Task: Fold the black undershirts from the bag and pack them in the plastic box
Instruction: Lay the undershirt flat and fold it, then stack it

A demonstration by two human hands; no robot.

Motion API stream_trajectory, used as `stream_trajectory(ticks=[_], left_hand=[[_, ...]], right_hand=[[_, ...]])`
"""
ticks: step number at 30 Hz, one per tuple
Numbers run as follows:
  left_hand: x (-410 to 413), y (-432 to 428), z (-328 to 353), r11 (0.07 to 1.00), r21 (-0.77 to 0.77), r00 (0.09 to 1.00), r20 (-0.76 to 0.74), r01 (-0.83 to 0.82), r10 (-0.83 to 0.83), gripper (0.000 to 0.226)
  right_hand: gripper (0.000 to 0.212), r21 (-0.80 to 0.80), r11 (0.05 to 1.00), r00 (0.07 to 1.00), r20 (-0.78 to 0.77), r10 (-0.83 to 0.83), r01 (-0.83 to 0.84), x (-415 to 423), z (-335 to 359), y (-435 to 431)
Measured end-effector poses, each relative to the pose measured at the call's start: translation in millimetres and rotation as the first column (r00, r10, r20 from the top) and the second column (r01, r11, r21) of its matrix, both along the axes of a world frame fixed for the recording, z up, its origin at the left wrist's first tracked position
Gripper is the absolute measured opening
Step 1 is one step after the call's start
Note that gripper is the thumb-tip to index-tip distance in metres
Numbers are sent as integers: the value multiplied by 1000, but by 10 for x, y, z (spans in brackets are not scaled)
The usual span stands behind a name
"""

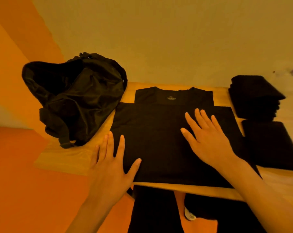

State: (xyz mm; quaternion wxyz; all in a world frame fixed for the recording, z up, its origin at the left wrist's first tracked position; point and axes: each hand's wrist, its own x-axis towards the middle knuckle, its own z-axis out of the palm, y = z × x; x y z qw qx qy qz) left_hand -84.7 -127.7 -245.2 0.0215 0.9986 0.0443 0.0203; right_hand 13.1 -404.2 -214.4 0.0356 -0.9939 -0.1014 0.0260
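A black undershirt (159, 132) lies flat on the wooden table (66, 158), collar away from me, its lower part folded up over the chest. My left hand (112, 165) rests flat on the shirt's near left edge, fingers spread. My right hand (208, 137) presses flat on the shirt's right half, fingers apart. The black bag (75, 101) slumps open at the table's left end. A stack of folded black undershirts (255, 96) sits at the far right, with one more folded black piece (273, 145) in front of it. No plastic box is in view.
A pale wall runs behind the table. The floor to the left is orange. Below the table's near edge I see dark trouser legs (152, 211) and a white shoe tip (190, 215).
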Motion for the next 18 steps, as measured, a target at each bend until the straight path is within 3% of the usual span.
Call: stream_trajectory(ticks=[3, 10, 12, 14, 16, 18], left_hand=[[-29, 27, -2, 1000, -15, 1000, -10, 0, 0, 92], [-11, -8, 199, 998, -55, 999, -40, -19, 17, 102], [140, -62, 417, 992, -122, 999, 39, 14, -10, 93], [528, -138, 656, 947, -318, 998, 62, 51, -33, 77], [1095, -252, 831, 860, -502, 996, 47, 91, -78, 55], [1720, -341, 831, 830, -542, 990, 35, 133, -136, 39]], right_hand=[[79, -64, 986, 984, -77, -159, 154, -82, -85, -372], [79, -1, 986, 981, -103, -165, 166, -97, 113, -426], [71, 62, 984, 986, 2, -165, 164, 156, 294, -449], [51, 215, 957, 978, 40, -205, 192, 619, 466, -441], [31, 344, 909, 971, -50, -233, 235, 1158, 592, -396], [20, 439, 856, 961, -156, -228, 274, 1583, 608, -361]])
